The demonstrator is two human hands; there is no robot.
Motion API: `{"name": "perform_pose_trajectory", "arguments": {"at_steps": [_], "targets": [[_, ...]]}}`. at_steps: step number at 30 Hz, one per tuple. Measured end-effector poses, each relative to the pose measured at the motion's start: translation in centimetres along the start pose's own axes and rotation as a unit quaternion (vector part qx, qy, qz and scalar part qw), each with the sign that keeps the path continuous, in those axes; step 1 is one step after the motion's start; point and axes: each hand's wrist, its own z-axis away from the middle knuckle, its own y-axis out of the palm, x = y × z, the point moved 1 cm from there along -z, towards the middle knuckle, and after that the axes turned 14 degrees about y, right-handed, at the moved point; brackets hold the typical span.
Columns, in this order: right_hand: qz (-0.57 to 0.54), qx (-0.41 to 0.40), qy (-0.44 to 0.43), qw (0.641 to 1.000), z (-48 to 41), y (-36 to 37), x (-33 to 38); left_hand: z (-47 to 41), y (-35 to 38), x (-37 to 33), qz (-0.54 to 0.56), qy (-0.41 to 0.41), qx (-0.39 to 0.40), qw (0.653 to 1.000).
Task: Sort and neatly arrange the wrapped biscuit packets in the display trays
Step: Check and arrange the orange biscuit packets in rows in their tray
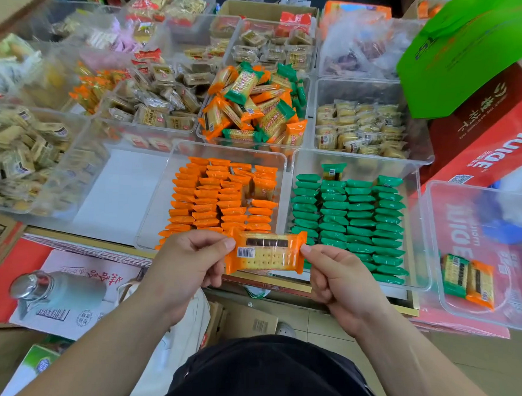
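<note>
Clear trays (285, 160) of snacks crowd the counter as we pinch an orange packet (266, 252), crackers and barcode showing through its window, by its crimped ends between left hand (188, 263) and right hand (337, 279), just below the orange rows (221, 196).

This is a snack shop: clear plastic display trays (151, 223) crowd the counter (119, 203) edge to edge, each filled with individually wrapped biscuits or sweets; orange-wrapped biscuit packets (212, 195) and green-wrapped biscuit packets (354, 220) stand in tidy rows, a mixed heap (254, 107) fills the tray behind them, and several wrappers show barcodes. Stock cartons lie all around; a red juice carton (495, 142) at the right, an open cardboard box (268, 10) at the back, flattened printed cartons (79, 282) below the counter's front edge.
</note>
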Motion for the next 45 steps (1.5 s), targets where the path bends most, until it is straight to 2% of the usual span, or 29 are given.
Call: {"name": "perform_pose_trajectory", "arguments": {"at_steps": [4,12,16,20,22,25,28,30,33,41,45], "targets": [[-0.025,-0.005,0.010,1.000,-0.6,0.5,1.0,-1.2,0.6,-0.1,-0.041,0.056,0.008,0.998],[-0.057,-0.046,-0.019,0.997,-4.9,0.7,4.2,-6.8,1.3,2.5,-0.121,0.112,0.078,0.983],[-0.039,-0.105,-0.058,0.992,-7.7,0.4,5.4,-10.8,1.8,4.3,-0.182,0.149,0.129,0.963],[0.008,-0.146,-0.122,0.982,-9.5,0.3,6.1,-15.1,2.2,6.3,-0.250,0.180,0.069,0.949],[0.086,-0.183,-0.158,0.966,-10.0,0.0,6.1,-17.3,2.7,7.3,-0.322,0.194,0.056,0.925],[0.268,-0.231,-0.225,0.908,-10.2,-0.2,5.6,-20.2,4.0,8.7,-0.416,0.233,0.106,0.873],[0.366,-0.228,-0.335,0.838,-9.8,-0.2,5.2,-22.2,5.3,9.3,-0.549,0.253,0.207,0.769],[0.400,-0.221,-0.386,0.801,-9.8,-0.1,4.9,-22.9,5.6,9.4,-0.588,0.259,0.234,0.730],[0.419,-0.212,-0.406,0.784,-10.2,0.0,4.5,-23.4,5.7,9.6,-0.574,0.268,0.222,0.742],[0.473,-0.224,-0.436,0.732,-11.9,1.4,5.1,-22.7,3.8,7.8,-0.435,0.236,0.079,0.865],[0.536,-0.215,-0.419,0.701,-14.4,2.7,5.5,-21.0,1.4,5.9,-0.376,0.239,-0.014,0.895]]}}
